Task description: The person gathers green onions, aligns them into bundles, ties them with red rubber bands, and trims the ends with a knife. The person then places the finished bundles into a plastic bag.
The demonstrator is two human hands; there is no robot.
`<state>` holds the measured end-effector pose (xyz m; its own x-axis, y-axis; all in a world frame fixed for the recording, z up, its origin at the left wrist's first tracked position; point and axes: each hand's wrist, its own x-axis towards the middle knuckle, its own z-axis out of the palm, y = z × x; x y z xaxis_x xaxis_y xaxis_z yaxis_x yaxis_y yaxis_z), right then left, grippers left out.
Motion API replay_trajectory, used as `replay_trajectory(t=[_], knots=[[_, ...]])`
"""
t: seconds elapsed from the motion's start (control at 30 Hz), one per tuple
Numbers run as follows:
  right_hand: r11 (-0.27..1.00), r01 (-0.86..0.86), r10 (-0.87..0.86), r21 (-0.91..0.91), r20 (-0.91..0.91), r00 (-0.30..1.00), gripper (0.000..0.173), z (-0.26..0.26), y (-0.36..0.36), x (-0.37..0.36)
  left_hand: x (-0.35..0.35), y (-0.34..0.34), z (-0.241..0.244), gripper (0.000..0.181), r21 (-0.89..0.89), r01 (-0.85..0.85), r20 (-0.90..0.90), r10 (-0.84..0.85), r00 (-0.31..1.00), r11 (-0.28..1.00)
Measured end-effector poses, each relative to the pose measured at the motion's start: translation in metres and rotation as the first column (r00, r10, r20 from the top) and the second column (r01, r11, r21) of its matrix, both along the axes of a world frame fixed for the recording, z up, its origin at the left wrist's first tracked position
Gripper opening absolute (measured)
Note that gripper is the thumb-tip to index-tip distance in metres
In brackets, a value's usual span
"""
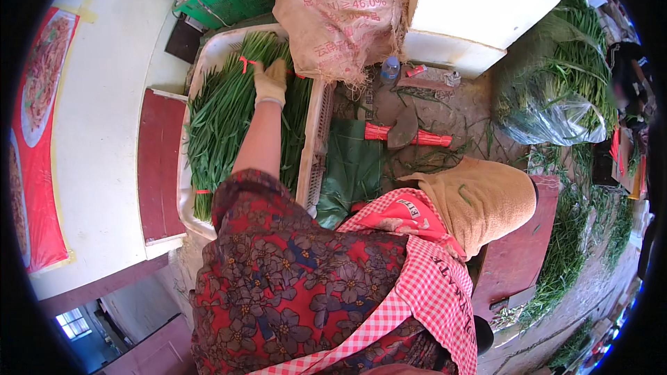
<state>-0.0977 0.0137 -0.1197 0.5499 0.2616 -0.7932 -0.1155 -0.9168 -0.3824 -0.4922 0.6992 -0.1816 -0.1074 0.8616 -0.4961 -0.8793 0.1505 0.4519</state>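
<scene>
My left hand [270, 83], in a pale yellow glove, reaches over a white plastic crate [311, 151] and touches bundles of long green garlic chives [229, 114]. Its thumb lies beside a red tie [246, 64] near the far end of one bundle. Whether the fingers grip any stalks cannot be made out. Another red tie [202, 191] binds chives at the crate's near end. My right hand is out of view. A tan towel [479, 203] covers my knee, beside a red-and-white checked apron [435, 276].
A woven sack [344, 21] overhangs the crate's far corner. On the floor, a dark blade-like piece [403, 128] lies across a bundle of red ties [432, 139]. A water bottle [390, 70] stands beyond. Plastic-wrapped chives [557, 83] are at right, near a red board [516, 265].
</scene>
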Motion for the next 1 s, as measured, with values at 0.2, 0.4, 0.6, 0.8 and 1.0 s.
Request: replay_trajectory(t=[0.2,0.4,0.6,0.8,1.0], knots=[[1.000,-0.019,0.019,-0.025,0.013,1.000,0.048,0.003,-0.007,-0.003,-0.024,-0.036,0.069,0.073,0.110,0.509,-0.722,0.420,-0.549,0.854],[0.999,-0.034,0.035,-0.029,0.020,0.999,0.048,0.006,-0.011,-0.001,-0.129,-0.035,0.071,0.108,-0.561,0.031,-0.366,-0.214,-0.906,0.827],[1.000,-0.005,0.005,-0.007,0.033,0.999,0.048,0.004,-0.025,-0.015,-0.084,-0.047,0.027,0.077,-0.436,0.178,-0.604,-0.140,-0.784,0.882],[0.990,-0.124,0.112,0.070,0.157,0.981,0.049,-0.007,-0.002,-0.010,-0.094,-0.083,0.021,0.072,-0.450,0.096,-0.554,-0.194,-0.810,0.888],[0.975,-0.221,0.191,0.022,0.424,0.885,0.045,0.000,-0.005,-0.013,-0.035,-0.058,0.083,0.075,-0.361,-0.090,-0.295,-0.205,-0.933,0.928]])
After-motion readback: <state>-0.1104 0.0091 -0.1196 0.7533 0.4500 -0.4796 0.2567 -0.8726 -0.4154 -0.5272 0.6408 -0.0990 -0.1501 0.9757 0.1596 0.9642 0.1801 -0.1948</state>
